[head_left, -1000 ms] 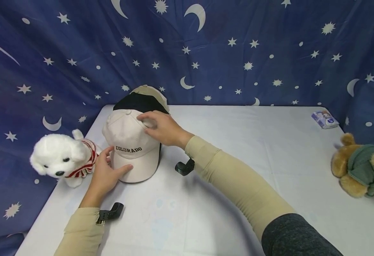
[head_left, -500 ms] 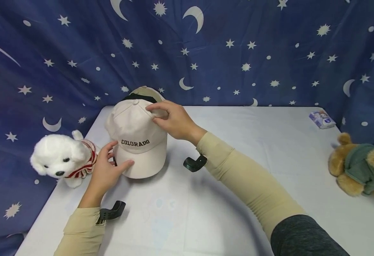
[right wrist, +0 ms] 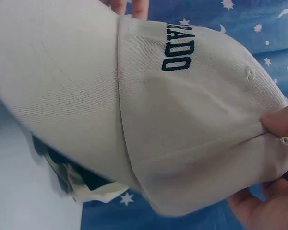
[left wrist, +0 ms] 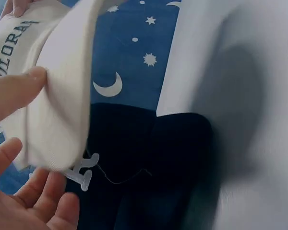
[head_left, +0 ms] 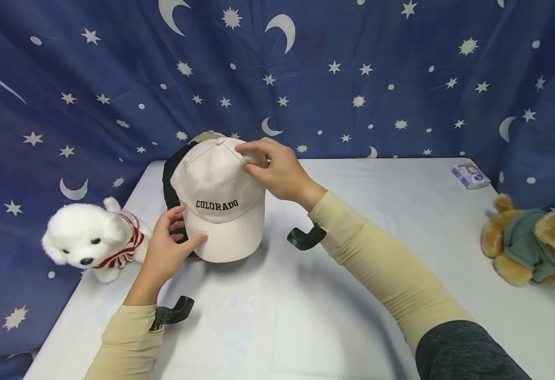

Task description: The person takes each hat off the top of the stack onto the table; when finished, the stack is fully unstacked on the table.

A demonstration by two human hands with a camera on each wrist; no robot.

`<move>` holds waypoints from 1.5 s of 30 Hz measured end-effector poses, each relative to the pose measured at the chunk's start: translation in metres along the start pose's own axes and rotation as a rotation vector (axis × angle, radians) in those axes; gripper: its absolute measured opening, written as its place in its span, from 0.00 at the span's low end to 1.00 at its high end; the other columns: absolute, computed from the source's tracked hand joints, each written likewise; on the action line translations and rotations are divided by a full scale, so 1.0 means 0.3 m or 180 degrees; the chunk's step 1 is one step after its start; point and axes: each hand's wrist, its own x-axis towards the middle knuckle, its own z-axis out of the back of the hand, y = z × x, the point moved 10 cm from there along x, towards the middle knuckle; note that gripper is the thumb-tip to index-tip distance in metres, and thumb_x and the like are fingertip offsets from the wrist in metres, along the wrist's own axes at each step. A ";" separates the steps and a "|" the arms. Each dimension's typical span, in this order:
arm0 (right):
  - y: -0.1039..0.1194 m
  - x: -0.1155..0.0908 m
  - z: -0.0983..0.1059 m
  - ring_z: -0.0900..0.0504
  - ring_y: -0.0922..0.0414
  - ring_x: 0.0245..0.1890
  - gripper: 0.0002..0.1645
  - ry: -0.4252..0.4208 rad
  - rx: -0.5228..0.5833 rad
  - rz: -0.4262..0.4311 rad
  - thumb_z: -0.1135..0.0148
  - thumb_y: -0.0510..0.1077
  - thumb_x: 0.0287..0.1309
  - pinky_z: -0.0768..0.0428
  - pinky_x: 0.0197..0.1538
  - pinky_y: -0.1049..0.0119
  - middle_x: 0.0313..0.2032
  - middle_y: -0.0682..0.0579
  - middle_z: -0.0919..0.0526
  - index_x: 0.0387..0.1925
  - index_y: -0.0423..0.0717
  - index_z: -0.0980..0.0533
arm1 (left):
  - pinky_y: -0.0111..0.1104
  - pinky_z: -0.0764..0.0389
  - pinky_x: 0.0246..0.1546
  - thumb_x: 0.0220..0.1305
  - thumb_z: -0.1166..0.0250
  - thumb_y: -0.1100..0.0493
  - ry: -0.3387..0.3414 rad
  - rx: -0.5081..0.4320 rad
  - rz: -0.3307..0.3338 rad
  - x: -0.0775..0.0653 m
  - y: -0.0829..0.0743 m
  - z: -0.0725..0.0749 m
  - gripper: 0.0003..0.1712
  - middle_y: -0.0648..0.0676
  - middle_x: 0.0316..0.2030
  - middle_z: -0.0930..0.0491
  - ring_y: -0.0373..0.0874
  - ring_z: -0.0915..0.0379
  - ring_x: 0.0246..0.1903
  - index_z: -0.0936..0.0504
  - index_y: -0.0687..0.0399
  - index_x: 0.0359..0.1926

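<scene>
A cream baseball cap with dark COLORADO lettering stands tilted up, its brim toward me. My right hand pinches the upper right of its crown; in the right wrist view the thumb presses the fabric from outside. At the brim's left side, my left hand holds the edge, thumb on top and fingers curled near the rim. Directly behind is a black cap, mostly hidden; its white embroidery shows in the left wrist view. Farther back peeks a khaki cap.
A white plush dog in a striped shirt stands left of the caps. At the right edge sits a brown plush toy in a green top. A small purple packet lies at the back right of the white table.
The cream cap has moved right and slightly up in the right hand, revealing the black cap's left side. The left hand has followed a little to the right at the brim.
</scene>
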 end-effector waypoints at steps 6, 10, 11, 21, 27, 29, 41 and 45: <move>0.021 -0.017 0.064 0.25 0.56 0.42 0.18 -0.0095 -0.0164 0.0155 0.33 0.35 0.61 0.26 0.46 0.66 0.45 0.50 0.18 0.54 0.41 0.17 | 0.48 0.32 0.60 0.64 0.29 0.62 0.0351 -0.0365 0.0178 0.002 0.022 -0.073 0.46 0.64 0.68 0.39 0.56 0.34 0.62 0.46 0.61 0.75; 0.035 -0.035 0.108 0.26 0.56 0.39 0.18 -0.0195 -0.0215 0.0262 0.32 0.34 0.60 0.27 0.43 0.65 0.44 0.50 0.18 0.52 0.39 0.17 | 0.49 0.31 0.63 0.63 0.29 0.60 0.0641 -0.0447 0.0286 0.006 0.039 -0.150 0.47 0.64 0.71 0.41 0.59 0.36 0.66 0.46 0.59 0.75; 0.038 -0.039 0.118 0.26 0.56 0.40 0.18 -0.0227 -0.0208 0.0281 0.32 0.34 0.59 0.26 0.43 0.65 0.44 0.50 0.17 0.52 0.39 0.17 | 0.47 0.29 0.62 0.63 0.28 0.60 0.0700 -0.0471 0.0323 0.008 0.046 -0.170 0.47 0.64 0.71 0.42 0.59 0.35 0.66 0.46 0.59 0.76; 0.034 -0.071 0.186 0.25 0.55 0.38 0.17 -0.0427 -0.0172 0.0345 0.31 0.32 0.58 0.26 0.41 0.64 0.41 0.48 0.18 0.51 0.38 0.17 | 0.27 0.23 0.50 0.64 0.33 0.68 0.1141 -0.1224 0.0558 0.019 0.060 -0.362 0.47 0.69 0.69 0.38 0.55 0.28 0.61 0.50 0.59 0.77; 0.001 -0.093 0.228 0.24 0.55 0.41 0.19 -0.0347 -0.0050 0.0170 0.32 0.32 0.58 0.25 0.43 0.65 0.45 0.47 0.19 0.52 0.37 0.18 | 0.27 0.21 0.45 0.60 0.32 0.72 0.1032 -0.1334 0.0486 0.025 0.039 -0.390 0.47 0.68 0.60 0.31 0.41 0.22 0.47 0.47 0.60 0.75; -0.013 -0.099 0.238 0.23 0.55 0.42 0.20 -0.0239 0.0037 0.0048 0.32 0.33 0.59 0.24 0.45 0.65 0.49 0.47 0.19 0.54 0.37 0.19 | 0.27 0.21 0.44 0.60 0.32 0.72 0.1008 -0.1331 0.0444 0.026 0.032 -0.390 0.47 0.67 0.58 0.31 0.40 0.22 0.45 0.47 0.61 0.75; -0.087 -0.124 0.290 0.19 0.52 0.47 0.25 0.0288 0.0144 -0.0558 0.30 0.37 0.56 0.22 0.50 0.63 0.55 0.47 0.18 0.57 0.42 0.19 | 0.27 0.20 0.42 0.57 0.31 0.73 0.0965 -0.1167 0.0357 0.022 -0.002 -0.420 0.44 0.66 0.57 0.30 0.43 0.21 0.43 0.40 0.63 0.72; -0.103 -0.126 0.322 0.19 0.53 0.49 0.23 0.0259 0.0090 -0.0631 0.31 0.36 0.57 0.23 0.53 0.64 0.55 0.47 0.19 0.56 0.42 0.19 | 0.26 0.21 0.40 0.56 0.30 0.74 0.0962 -0.1149 0.0341 0.027 -0.014 -0.445 0.43 0.65 0.55 0.31 0.42 0.22 0.41 0.37 0.63 0.71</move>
